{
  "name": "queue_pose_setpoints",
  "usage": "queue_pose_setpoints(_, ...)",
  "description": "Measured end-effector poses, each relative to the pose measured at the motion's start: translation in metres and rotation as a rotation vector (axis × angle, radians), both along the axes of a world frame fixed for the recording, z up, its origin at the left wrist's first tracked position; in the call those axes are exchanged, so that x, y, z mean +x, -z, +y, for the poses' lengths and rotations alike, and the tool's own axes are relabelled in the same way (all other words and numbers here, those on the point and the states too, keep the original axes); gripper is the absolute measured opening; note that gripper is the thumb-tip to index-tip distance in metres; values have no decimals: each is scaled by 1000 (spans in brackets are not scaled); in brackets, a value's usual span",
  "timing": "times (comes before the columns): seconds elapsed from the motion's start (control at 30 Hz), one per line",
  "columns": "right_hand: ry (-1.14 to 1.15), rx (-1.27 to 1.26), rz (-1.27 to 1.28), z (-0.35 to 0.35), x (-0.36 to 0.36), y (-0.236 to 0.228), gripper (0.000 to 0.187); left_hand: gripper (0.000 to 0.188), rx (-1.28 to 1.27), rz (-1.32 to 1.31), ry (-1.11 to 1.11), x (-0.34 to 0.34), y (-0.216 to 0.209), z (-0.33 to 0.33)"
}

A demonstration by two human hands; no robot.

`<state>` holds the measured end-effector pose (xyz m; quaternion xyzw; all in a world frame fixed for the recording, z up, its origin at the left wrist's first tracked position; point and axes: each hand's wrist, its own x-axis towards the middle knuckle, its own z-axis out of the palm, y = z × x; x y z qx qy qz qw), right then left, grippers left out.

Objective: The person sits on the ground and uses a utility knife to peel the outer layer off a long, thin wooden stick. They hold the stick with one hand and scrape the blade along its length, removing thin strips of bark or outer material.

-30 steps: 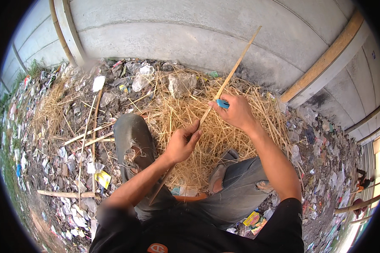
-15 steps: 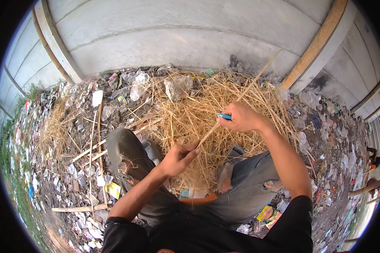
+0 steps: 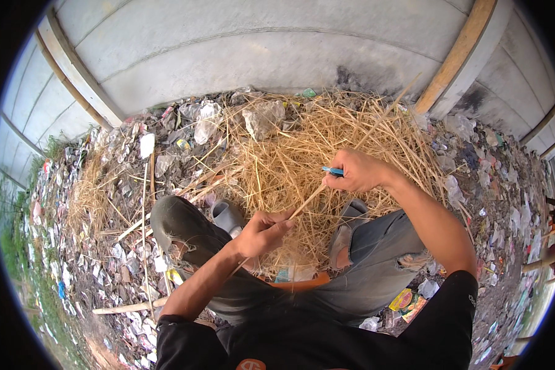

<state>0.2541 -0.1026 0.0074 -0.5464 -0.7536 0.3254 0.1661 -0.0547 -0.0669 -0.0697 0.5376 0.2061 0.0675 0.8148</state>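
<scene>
My left hand (image 3: 260, 235) is closed around a thin, pale bamboo strip (image 3: 308, 201), pinching it between thumb and fingers above the gap between my knees. From there the strip slants up and away to the right, passing under my right hand (image 3: 359, 170) toward the wall. My right hand is closed on a small blue cutter (image 3: 333, 171), whose blade I cannot make out, and it rests against the strip. A large heap of straw-coloured shavings (image 3: 271, 169) lies beneath both hands and around my grey shoes (image 3: 228, 216).
Ahead stands a grey concrete wall (image 3: 259, 58) with a bamboo post (image 3: 456, 58) leaning on it. A whitish lump (image 3: 264, 119) sits at the heap's far edge. Plastic litter covers the ground on both sides. Thin sticks (image 3: 145, 228) lie left of my knee. An orange edge (image 3: 302, 283) shows between my legs.
The view has shifted slightly. My hands sit a little farther apart along the strip, and more of its near end shows below my left hand. Both hands keep their grips.
</scene>
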Motion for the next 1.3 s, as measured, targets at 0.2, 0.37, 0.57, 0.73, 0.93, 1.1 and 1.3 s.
queue_pose_setpoints(0.2,48,4,301,-3,-4,-4,43,43,-210,-40,7,-5,1,4)
queue_pose_setpoints(0.37,364,201,604,-9,6,-38,41,41,-269,-95,-27,-11,-8,7)
queue_pose_setpoints(0.57,485,304,-59,-6,-15,-30,23,43,-218,-182,-255,8,-22,16)
queue_pose_setpoints(0.73,412,189,-366,0,-65,-6,11,37,-275,-197,-420,38,-27,12)
queue_pose_setpoints(0.93,486,323,-437,28,-69,23,12,34,-298,-213,-477,57,-27,10)
queue_pose_setpoints(1.1,573,175,-555,61,-49,17,19,32,-224,-175,-512,64,-17,12)
queue_pose_setpoints(1.3,579,348,-628,80,-35,25,23,33,-250,-161,-494,67,-29,17)
